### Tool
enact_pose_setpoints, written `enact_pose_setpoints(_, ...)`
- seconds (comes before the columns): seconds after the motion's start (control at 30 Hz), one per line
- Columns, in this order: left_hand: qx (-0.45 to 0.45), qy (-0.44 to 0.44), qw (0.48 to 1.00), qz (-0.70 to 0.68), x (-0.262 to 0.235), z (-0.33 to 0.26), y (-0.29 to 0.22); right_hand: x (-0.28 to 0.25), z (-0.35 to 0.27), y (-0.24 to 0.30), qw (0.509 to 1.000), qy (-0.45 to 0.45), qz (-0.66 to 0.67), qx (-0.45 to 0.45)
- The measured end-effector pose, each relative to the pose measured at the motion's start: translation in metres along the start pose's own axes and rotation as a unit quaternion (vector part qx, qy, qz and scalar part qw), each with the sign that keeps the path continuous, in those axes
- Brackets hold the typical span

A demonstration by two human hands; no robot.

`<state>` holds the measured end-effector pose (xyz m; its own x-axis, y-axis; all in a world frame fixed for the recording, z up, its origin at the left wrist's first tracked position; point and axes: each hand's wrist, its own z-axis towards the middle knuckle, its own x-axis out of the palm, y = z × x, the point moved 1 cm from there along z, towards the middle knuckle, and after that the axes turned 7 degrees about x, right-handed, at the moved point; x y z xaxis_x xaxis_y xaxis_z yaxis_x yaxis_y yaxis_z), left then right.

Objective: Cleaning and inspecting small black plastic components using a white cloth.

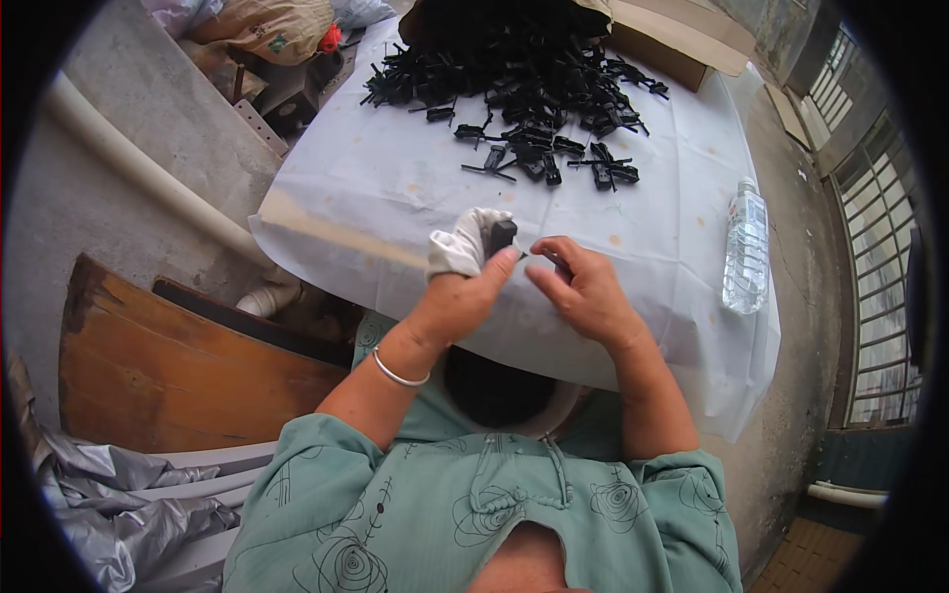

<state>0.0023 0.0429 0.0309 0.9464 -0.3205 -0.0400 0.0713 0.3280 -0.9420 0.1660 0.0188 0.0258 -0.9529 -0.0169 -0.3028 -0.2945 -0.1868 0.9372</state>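
Note:
My left hand [457,296], its fingers covered with a white cloth or glove [460,247], grips a small black plastic part [502,235] between thumb and fingers. Close by on the right, my right hand [593,296] is closed in a pinch on a thin dark piece [559,263]; its kind is too small to tell. Both hands are above the near edge of the table. Farther back lies a heap of black plastic parts [514,89] with thin protruding strips. Several similar parts lie loose at its near side.
White sheeting covers the table [346,178]. A clear water bottle [746,252] lies by its right edge. A cardboard box [682,44] stands at the far right. Below the near edge, a round container [571,405] with a dark inside sits at my lap. A wooden board [178,366] leans at left.

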Motion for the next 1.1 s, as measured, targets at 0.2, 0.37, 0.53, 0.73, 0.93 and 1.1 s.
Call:
enact_pose_setpoints(0.2,-0.100,0.020,0.982,-0.159,0.000,0.003,-0.003,-0.007,-0.001,-0.008,0.989,-0.022,-0.058,-0.137)
enact_pose_setpoints(0.37,-0.105,0.010,0.986,-0.131,0.004,0.000,0.003,-0.010,-0.003,0.006,1.000,-0.023,-0.017,0.001)
enact_pose_setpoints(0.53,0.034,0.133,0.990,0.043,0.004,0.001,0.004,-0.005,-0.002,-0.002,0.996,-0.023,-0.005,-0.087)
enact_pose_setpoints(0.73,-0.006,0.120,0.992,-0.028,0.010,-0.005,-0.009,-0.004,-0.004,0.004,1.000,0.014,0.018,-0.005)
enact_pose_setpoints(0.93,0.007,0.092,0.995,0.031,0.016,-0.004,-0.005,0.002,-0.002,0.000,0.997,0.053,-0.051,-0.039)
enact_pose_setpoints(1.1,0.152,0.123,0.937,0.290,0.012,-0.006,-0.009,0.009,0.000,-0.011,0.996,0.084,0.001,0.031)
